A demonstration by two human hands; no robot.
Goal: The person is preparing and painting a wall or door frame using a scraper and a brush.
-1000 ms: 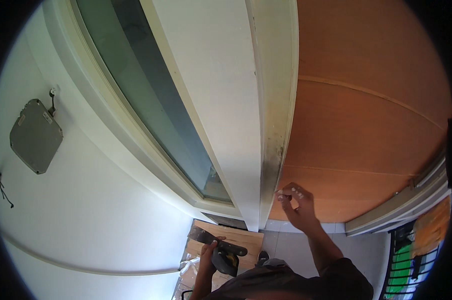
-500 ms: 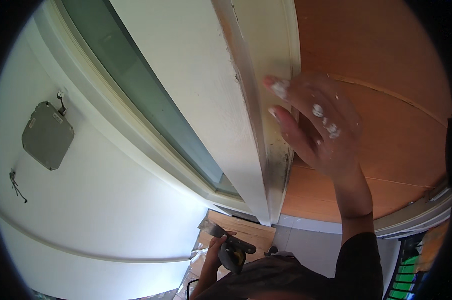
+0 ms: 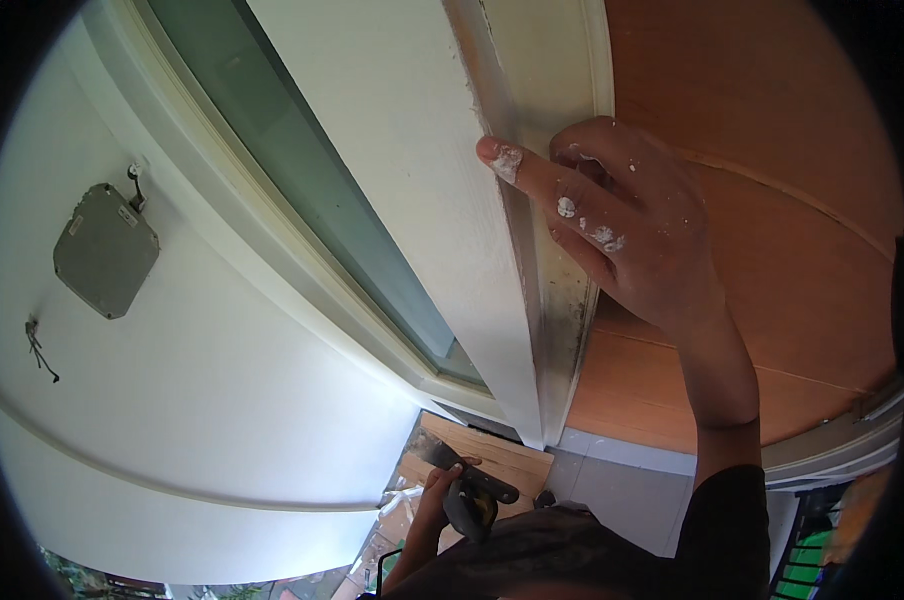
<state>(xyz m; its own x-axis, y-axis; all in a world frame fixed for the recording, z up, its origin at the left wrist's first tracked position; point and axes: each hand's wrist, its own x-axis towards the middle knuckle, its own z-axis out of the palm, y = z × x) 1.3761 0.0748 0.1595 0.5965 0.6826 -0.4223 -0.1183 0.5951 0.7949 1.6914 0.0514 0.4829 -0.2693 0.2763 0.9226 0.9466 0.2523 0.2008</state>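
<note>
Since the earlier frame, the right hand (image 3: 637,225) has shifted left, its index fingertip now meeting, or nearly meeting, the right edge of the white post (image 3: 402,150). That finger points out straight, the others curl loosely, and nothing shows in their grip. White paste (drying, perhaps) dots its back and finger. Beyond the fingertip the post's edge looks chipped, so a quick slide along it might snag skin; too much swing right could smear paste on the orange panel (image 3: 752,280).

Lower down, the left hand (image 3: 437,490) is closed around a putty knife (image 3: 492,487), over the left part of the wooden board (image 3: 517,450) on the floor. A black-and-yellow thing (image 3: 469,510) sits beside it, its kind unclear. A careless turn might catch the blade on the post's foot, near the board's right edge.

For moving, open room lies leftward across the post's face, toward the window (image 3: 302,170). Farther off, a grey plate (image 3: 107,250) hangs on the white wall (image 3: 202,400).
</note>
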